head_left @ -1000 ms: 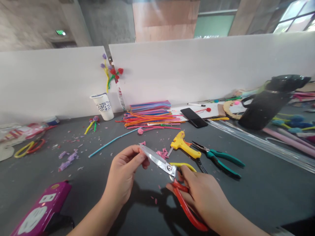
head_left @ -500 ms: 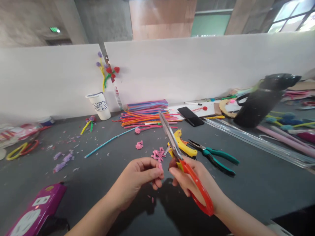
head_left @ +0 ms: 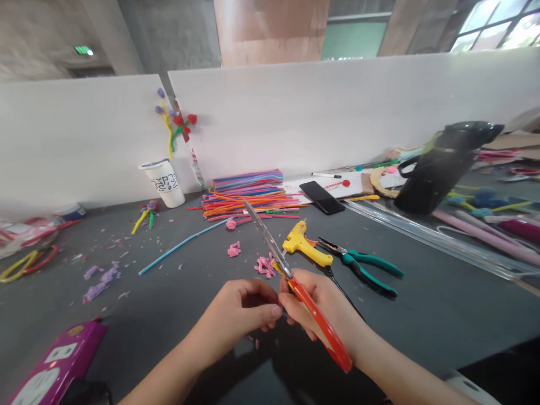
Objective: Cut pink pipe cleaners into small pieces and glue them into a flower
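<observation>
1. The right hand (head_left: 323,298) is wrapped around red-handled scissors (head_left: 302,291), blades slanting left of the yellow glue gun (head_left: 310,251).
2. The left hand (head_left: 247,309), nearer than the glue gun, has bent fingers beside the right's; I can't make out whether they pinch anything.
3. Pink pieces (head_left: 264,266): just left of the glue gun.
4. Pliers (head_left: 347,258): just right of it.

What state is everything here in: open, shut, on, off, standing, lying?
Left hand: fingers curled; contents hidden.
Right hand: closed in a grip.
Scissors: held in that hand, blades look closed.
Pink pieces: short, mostly in two small heaps.
Yellow glue gun: lying on its side.
Needle-nose pliers: lying, handles spread.
Smartphone: lying flat, screen dark.
Paper cup: standing.
Black jug: standing.
Pipe cleaners: loosely piled.
Green sign: lit.
</observation>
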Demonstrator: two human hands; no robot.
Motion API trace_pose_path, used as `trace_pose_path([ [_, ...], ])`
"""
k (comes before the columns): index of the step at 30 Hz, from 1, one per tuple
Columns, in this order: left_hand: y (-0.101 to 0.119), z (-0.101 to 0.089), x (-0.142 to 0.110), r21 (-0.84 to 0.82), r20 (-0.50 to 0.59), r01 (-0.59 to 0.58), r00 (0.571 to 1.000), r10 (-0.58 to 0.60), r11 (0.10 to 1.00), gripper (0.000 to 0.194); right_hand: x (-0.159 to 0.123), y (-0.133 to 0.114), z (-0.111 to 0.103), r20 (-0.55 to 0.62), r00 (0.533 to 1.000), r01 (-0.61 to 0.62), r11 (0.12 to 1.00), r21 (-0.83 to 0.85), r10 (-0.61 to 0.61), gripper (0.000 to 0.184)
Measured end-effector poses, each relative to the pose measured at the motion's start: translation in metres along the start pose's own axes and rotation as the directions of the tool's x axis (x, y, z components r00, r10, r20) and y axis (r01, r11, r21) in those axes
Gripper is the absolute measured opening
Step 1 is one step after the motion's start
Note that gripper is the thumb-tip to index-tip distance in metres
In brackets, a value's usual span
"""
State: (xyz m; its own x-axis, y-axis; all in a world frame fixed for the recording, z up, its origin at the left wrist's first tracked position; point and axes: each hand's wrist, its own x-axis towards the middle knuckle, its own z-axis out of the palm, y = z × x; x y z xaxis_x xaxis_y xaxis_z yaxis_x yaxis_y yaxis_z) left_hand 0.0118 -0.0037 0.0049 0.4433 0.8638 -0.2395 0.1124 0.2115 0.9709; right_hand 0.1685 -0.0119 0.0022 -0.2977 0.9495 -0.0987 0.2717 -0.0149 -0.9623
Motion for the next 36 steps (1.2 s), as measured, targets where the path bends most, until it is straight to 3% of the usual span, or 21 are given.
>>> trace_pose_path([
  [8,0.0,0.001,-0.002,0.008,-0.048,0.003,0.999,-0.003,1.0,0.011,0.0,-0.001,-0.004,-0.126,0.992,0.007,1.0,0.002,-0.007,0.01],
  [13,0.008,-0.005,-0.001,-0.158,-0.239,-0.122,0.967,0.082,0.98,0.01,-0.005,-0.002,-0.011,-0.078,0.997,0.014,0.978,-0.209,-0.031,0.023],
  [16,0.009,-0.01,-0.002,-0.211,-0.3,-0.217,0.942,0.148,0.953,0.01,-0.009,0.003,-0.01,-0.057,0.994,0.057,0.903,-0.426,-0.09,0.029],
  [22,0.009,-0.014,-0.005,-0.275,-0.42,-0.374,0.876,0.239,0.886,0.007,-0.011,0.016,-0.007,-0.078,0.977,0.067,0.63,-0.774,-0.2,0.033],
  [27,0.008,-0.015,-0.004,-0.295,-0.449,-0.416,0.855,0.259,0.86,0.002,-0.01,0.021,-0.006,-0.035,0.957,0.122,0.51,-0.851,-0.288,0.04],
  [36,0.008,-0.016,-0.005,-0.285,-0.457,-0.42,0.85,0.263,0.862,0.005,-0.008,0.025,-0.005,-0.036,0.899,0.162,0.407,-0.899,-0.437,0.038],
])
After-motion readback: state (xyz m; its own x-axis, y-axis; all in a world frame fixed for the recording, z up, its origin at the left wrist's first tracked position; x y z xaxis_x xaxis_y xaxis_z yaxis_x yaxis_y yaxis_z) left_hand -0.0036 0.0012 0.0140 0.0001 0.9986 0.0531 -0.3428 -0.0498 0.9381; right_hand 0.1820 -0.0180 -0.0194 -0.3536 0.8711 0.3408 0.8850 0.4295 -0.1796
